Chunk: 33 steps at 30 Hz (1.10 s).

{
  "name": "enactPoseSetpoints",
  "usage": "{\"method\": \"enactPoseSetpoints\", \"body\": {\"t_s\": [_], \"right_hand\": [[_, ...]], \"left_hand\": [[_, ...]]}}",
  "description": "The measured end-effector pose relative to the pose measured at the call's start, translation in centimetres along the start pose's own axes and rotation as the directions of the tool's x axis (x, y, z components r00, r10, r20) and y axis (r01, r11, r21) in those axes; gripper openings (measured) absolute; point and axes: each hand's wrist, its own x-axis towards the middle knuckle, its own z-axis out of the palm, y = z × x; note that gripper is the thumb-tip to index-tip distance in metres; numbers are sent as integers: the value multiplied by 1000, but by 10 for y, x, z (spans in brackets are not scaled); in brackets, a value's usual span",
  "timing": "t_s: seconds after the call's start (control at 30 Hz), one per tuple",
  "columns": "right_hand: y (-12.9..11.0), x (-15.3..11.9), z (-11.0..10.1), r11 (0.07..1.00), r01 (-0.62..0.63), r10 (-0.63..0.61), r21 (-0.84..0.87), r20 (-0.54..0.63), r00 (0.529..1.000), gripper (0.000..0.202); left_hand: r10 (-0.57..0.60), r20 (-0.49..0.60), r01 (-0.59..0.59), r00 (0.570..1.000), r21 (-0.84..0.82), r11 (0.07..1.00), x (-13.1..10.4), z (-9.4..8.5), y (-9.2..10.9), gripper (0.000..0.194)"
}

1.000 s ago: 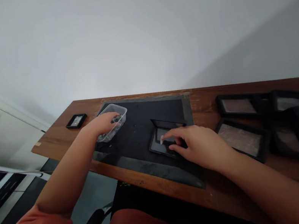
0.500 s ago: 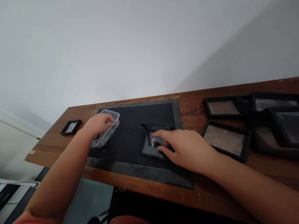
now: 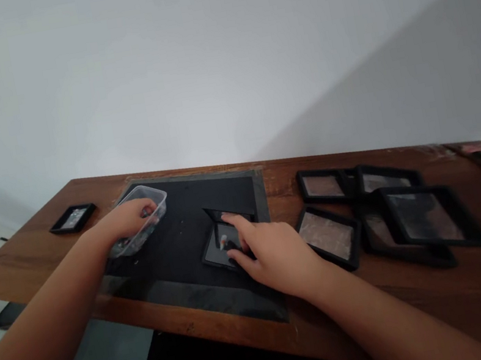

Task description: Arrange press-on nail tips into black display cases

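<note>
My right hand (image 3: 282, 258), thumb and forefinger spread, now shifts to the raised lid (image 3: 214, 214), leaving the small piece (image 3: 223, 242) exposed; my left hand (image 3: 128, 217) curls inside the plastic tub (image 3: 160, 209), its hold indiscernible.

The mat (image 3: 183, 231) offers passage between tub (image 3: 160, 212) and case (image 3: 214, 250) (whose raised flap (image 3: 214, 214) obstructs).
</note>
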Motion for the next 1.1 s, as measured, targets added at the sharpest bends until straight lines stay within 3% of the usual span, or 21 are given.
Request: {"method": "enactPoseSetpoints", "body": {"t_s": [0.1, 0.3, 0.53, 0.7, 0.9, 1.1], "right_hand": [[0, 0, 0, 998, 16, -15, 55, -25, 1000, 61], [0, -4, -4, 966, 65, -23, 250, -167, 986, 29], [3, -5, -1, 933, 111, -6, 343, -292, 956, 24], [3, -5, 3, 920, 180, -37, 349, -379, 925, 18], [2, -9, 1, 893, 284, -36, 349, -574, 818, 9], [-1, -9, -3, 920, 320, -141, 227, -570, 810, 11]], "left_hand": [[0, -2, 0, 1000, -58, 998, 4, 3, -3, 32], [25, -52, -34, 998, -170, 985, 5, 2, -6, 36], [36, -80, -53, 996, -211, 976, 0, 5, -1, 35], [3, -191, -58, 982, -279, 958, 2, 4, -8, 34], [-65, -400, -121, 914, -423, 898, -11, -10, -17, 31], [-67, -435, -214, 898, -564, 797, -26, -19, -7, 26]]}}
